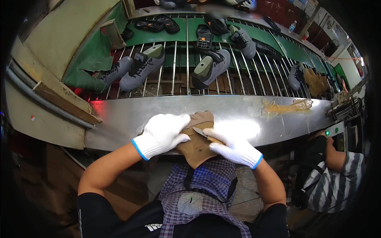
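Note:
A tan shoe upper (195, 144) is held over the near edge of the metal ledge, its lower part hanging over my lap. My left hand (162, 134), in a white knit glove with a blue cuff, is closed on its left side. In a matching glove, my right hand (235, 146) grips a small knife (199, 131) with a pointed metal blade and a light-coloured handle. The blade points up and left, lying over the tan surface; whether it touches cannot be made out. My right fingers hide part of the handle.
Beyond the metal ledge (131, 113) runs a rack of metal rods (174, 75) with grey shoes (145, 68) and black soles (204, 36) on green sheeting (186, 29). Tape (285, 107) covers part of the ledge. A person in striped clothing (337, 184) is close at right.

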`<state>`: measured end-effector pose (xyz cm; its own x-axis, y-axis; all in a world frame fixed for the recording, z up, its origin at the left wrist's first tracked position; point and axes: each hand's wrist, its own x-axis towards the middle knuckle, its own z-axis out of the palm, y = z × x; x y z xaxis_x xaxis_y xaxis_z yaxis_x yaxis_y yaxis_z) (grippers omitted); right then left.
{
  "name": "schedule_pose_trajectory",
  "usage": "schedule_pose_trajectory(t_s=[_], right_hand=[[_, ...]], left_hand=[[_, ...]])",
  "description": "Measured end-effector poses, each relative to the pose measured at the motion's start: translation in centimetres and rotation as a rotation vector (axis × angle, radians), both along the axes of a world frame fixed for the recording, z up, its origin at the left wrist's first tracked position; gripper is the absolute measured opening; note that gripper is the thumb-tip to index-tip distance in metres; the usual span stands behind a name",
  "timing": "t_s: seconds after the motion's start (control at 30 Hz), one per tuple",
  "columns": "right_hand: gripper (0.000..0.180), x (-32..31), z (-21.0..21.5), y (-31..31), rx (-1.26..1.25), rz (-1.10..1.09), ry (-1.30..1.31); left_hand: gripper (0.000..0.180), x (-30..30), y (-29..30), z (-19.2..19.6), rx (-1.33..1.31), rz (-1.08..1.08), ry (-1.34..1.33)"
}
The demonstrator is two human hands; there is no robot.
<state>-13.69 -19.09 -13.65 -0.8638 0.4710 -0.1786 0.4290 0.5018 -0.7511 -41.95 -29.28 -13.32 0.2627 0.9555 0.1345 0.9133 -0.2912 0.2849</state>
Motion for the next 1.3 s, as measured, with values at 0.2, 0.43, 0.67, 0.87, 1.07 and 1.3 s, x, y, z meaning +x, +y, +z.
schedule_pose_trajectory(t_s=[0.2,0.43,0.67,0.87,1.07,1.3], right_hand=[[0.052,1.0,0.2,-2.9,0.568,-0.120,0.085],[0.044,-1.7,0.1,-3.6,0.392,-0.287,-0.050],[0.047,0.1,-1.5,-4.0,0.198,-0.506,-0.080],[0.047,-3.2,1.7,-7.6,0.347,-0.263,-0.153],[0.050,0.7,-1.5,-3.1,0.342,-0.529,0.386],[0.054,2.3,-6.2,-3.0,0.042,-0.446,0.139]], left_hand=[[0.049,0.8,-0.4,-0.3,0.296,-0.174,0.058],[0.108,4.1,4.8,1.1,-0.292,0.140,-0.005],[0.102,4.3,4.3,-1.4,-0.161,0.149,0.049],[0.091,3.9,3.8,-2.4,-0.097,0.157,0.112],[0.091,4.2,3.7,-1.5,-0.031,0.122,0.093],[0.068,4.9,4.9,1.8,-0.243,-0.006,0.177]])
